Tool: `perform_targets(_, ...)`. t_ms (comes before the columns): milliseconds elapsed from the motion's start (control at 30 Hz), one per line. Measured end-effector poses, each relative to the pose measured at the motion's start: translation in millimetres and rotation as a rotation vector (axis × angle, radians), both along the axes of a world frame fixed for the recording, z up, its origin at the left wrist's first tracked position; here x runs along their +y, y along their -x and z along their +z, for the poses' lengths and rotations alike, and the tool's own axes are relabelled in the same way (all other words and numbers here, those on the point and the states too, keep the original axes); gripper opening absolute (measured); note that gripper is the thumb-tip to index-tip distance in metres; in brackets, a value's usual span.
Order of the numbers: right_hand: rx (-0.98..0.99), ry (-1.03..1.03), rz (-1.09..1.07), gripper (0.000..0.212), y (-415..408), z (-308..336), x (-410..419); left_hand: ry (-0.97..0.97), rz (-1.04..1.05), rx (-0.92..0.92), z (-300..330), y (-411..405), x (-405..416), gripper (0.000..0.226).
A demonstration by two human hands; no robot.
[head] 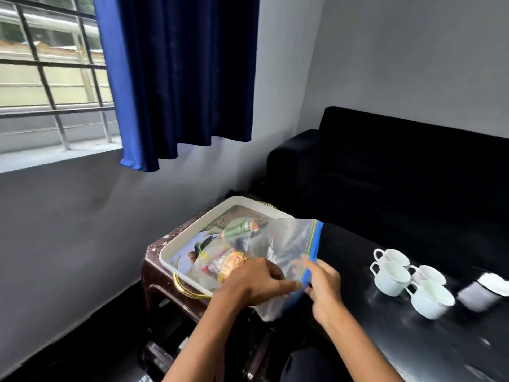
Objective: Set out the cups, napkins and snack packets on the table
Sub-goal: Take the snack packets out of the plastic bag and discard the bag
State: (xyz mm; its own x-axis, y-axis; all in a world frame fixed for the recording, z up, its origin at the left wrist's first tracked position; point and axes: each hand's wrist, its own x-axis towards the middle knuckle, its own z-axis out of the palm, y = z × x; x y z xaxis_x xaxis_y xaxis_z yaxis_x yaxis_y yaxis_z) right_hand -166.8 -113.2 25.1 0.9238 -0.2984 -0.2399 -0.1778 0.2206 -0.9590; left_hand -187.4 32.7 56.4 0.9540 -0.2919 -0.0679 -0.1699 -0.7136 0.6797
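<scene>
A clear zip bag (281, 244) with a blue seal strip lies over a white tray (192, 230) on a brown stool. Snack packets show through it, one green (239, 227) and one brown and gold (228, 264). My left hand (253, 282) and my right hand (322, 288) both pinch the bag's blue seal at its near end. Several white cups (391, 277) stand together on the black table (399, 340) to the right. White napkins (493, 282) lie at the table's right edge.
The brown stool (154, 271) stands against the grey wall, left of the table. A black sofa (399, 172) runs behind the table. A blue curtain (179, 78) hangs beside a barred window at the upper left.
</scene>
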Motion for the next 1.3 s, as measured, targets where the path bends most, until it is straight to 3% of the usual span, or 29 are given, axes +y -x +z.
perform_targets(67,-0.041,0.035,-0.033,0.014,8,-12,-3,-0.030,0.057,-0.083,1,4,-9,0.055)
perform_targets(200,-0.140,0.081,-0.041,0.020,28,-38,7,-0.046,0.187,-0.347,6,8,-30,0.031)
perform_targets(367,-0.238,0.044,-0.007,0.024,51,-51,31,-0.082,0.188,-0.338,-4,10,-46,0.039)
perform_targets(633,-0.298,-0.008,0.170,0.018,77,-52,20,-0.228,0.193,-0.319,-8,7,-49,0.026)
perform_targets(800,-0.208,-0.216,-0.035,0.015,71,-41,-5,-0.255,0.105,-0.280,-6,11,-54,0.022)
perform_targets(933,-0.224,-0.231,-0.127,0.022,57,-28,-13,-0.253,0.104,-0.313,-4,12,-59,0.020)
perform_targets(1100,-0.230,-0.205,-0.223,0.011,53,-33,-7,-0.210,0.114,-0.290,-5,12,-60,0.021)
perform_targets(1300,-0.284,-0.292,-0.352,0.014,45,-25,10,-0.156,0.177,-0.412,-6,10,-66,0.014)
